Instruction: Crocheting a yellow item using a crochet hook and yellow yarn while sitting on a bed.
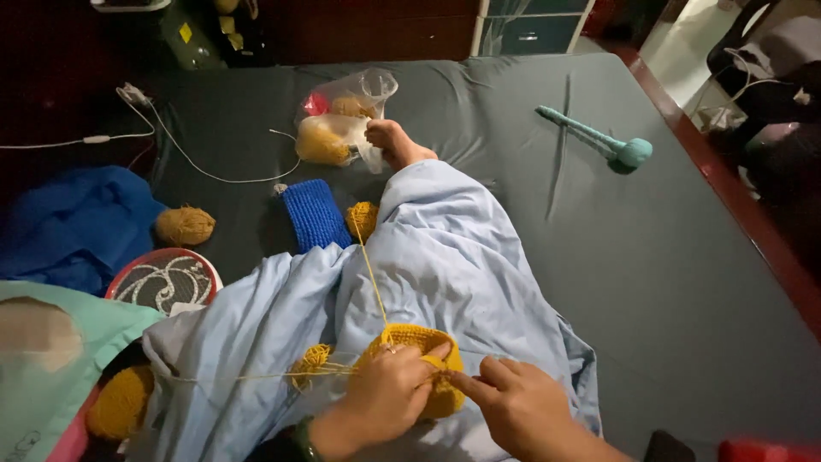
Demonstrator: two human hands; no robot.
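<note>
Dark grey bed [667, 282], right half bare up to the red-brown edge; clutter crowds the left.
Left hand [389, 398] clenched on the yellow crochet piece [419, 342] over the lap, on the pale blue blanket [445, 257]; right hand [513, 402] pinches its edge. Any hook hidden. Yarn strand [372, 278] runs to a yellow ball [363, 218]; forearms cut off below.

A blue crocheted piece [315, 214] lay on the dark grey bed [667, 274], near a clear plastic bag of yarn [344, 128]. A teal long-handled tool [599, 141] rested well apart to the right. A white cable [184, 154] crossed the upper left, near a blue cloth [73, 227].
</note>
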